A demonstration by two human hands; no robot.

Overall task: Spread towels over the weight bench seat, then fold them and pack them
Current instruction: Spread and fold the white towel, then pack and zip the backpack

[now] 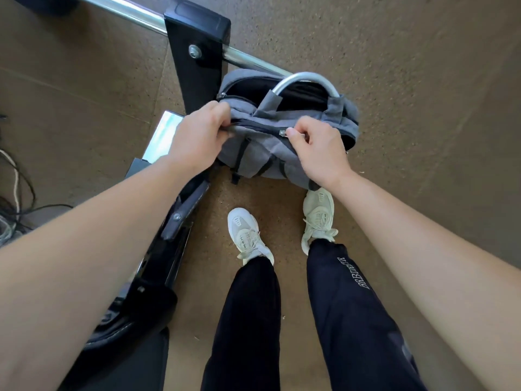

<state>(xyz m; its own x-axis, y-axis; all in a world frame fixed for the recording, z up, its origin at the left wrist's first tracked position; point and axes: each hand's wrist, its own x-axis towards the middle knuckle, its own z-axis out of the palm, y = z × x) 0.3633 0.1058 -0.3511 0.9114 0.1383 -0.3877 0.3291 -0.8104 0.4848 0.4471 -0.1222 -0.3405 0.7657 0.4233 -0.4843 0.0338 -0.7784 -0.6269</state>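
A grey backpack [262,153] stands on the brown floor in front of my feet, leaning against the black upright of the weight bench frame [194,69]. Its main compartment gapes open at the top, dark inside, under a curved silver handle [304,80]. My left hand [197,136] grips the fabric at the left end of a front zipper seam. My right hand [318,148] pinches the zipper pull on that seam, near its middle. No towel shows in the frame.
A chrome bar [132,12] runs diagonally across the top left through the black upright. Black bench parts [169,221] reach down the left side. Cables [14,198] lie at the left edge. My white shoes [248,235] stand just behind the bag.
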